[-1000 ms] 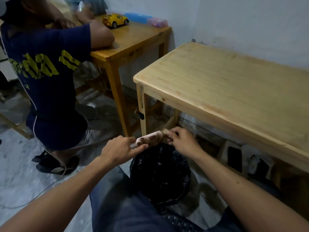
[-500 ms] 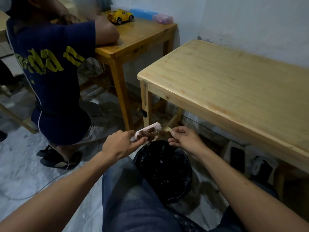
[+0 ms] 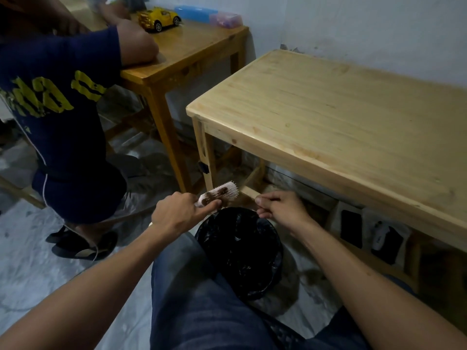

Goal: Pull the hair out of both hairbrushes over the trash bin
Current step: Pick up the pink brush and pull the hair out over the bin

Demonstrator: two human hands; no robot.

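Observation:
My left hand (image 3: 180, 214) grips the handle of a small pale pink hairbrush (image 3: 222, 193), bristles up, with brown hair clumped in them. The brush hangs just beyond the far rim of a trash bin (image 3: 240, 251) lined with a black bag, which stands on the floor between my knees. My right hand (image 3: 279, 207) is a little right of the brush head, apart from it, fingers pinched together; a faint wisp of hair seems to stretch from them toward the brush. Only one hairbrush is in view.
A light wooden table (image 3: 341, 127) stands right of the bin, with dark items on its lower shelf (image 3: 369, 233). A darker table (image 3: 187, 51) at the back left carries a yellow toy car (image 3: 158, 17). A person in a navy shirt (image 3: 53, 109) leans on it.
My right hand has drawn away to the right from the brush head, which it was touching a second ago. The brush has tilted up slightly, bristles more exposed.

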